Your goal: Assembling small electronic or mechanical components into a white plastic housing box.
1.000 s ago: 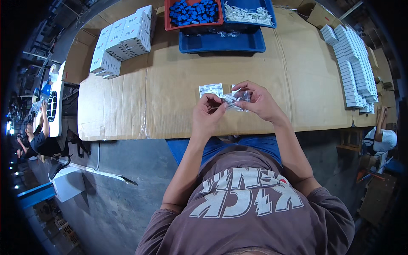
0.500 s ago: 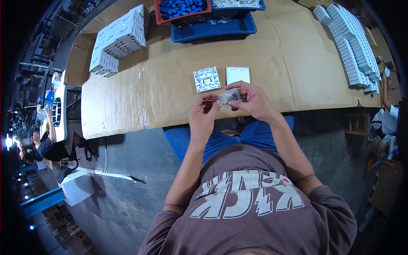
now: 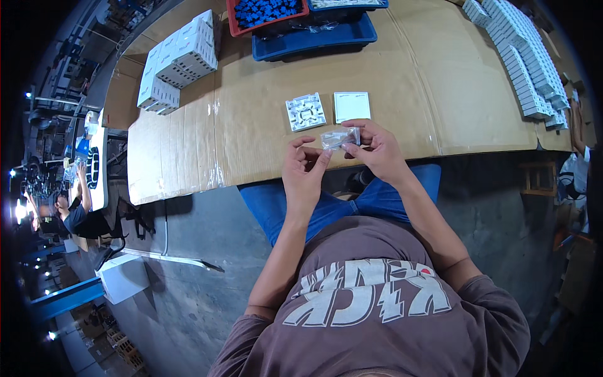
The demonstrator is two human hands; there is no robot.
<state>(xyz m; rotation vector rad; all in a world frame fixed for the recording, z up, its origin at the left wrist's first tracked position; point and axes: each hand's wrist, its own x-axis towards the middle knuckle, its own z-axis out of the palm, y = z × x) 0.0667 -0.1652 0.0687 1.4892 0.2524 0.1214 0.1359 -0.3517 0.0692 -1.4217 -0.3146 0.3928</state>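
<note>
A small clear plastic bag (image 3: 340,138) with small parts inside is held just over the table's near edge. My right hand (image 3: 382,152) pinches its right side between thumb and fingers. At its lower left corner, the thumb and a bent finger of my left hand (image 3: 303,174) close on the film, while the index finger stands off it. What the bag contains is too small to make out. Beyond my hands lie a white square plastic tray with moulded shapes (image 3: 305,112) and, to its right, a flat white square cover (image 3: 351,107).
Cardboard covers the table (image 3: 251,125). At the back stand a red bin (image 3: 235,25) of blue parts, a bin of white parts and a blue tray (image 3: 314,49). White boxes (image 3: 182,60) are stacked left, more (image 3: 524,63) right. Other people work at both sides.
The bag has turned flatter and more of it shows. My left fingers have drawn back a little from it, with the index finger lifted. My right hand keeps its grip.
</note>
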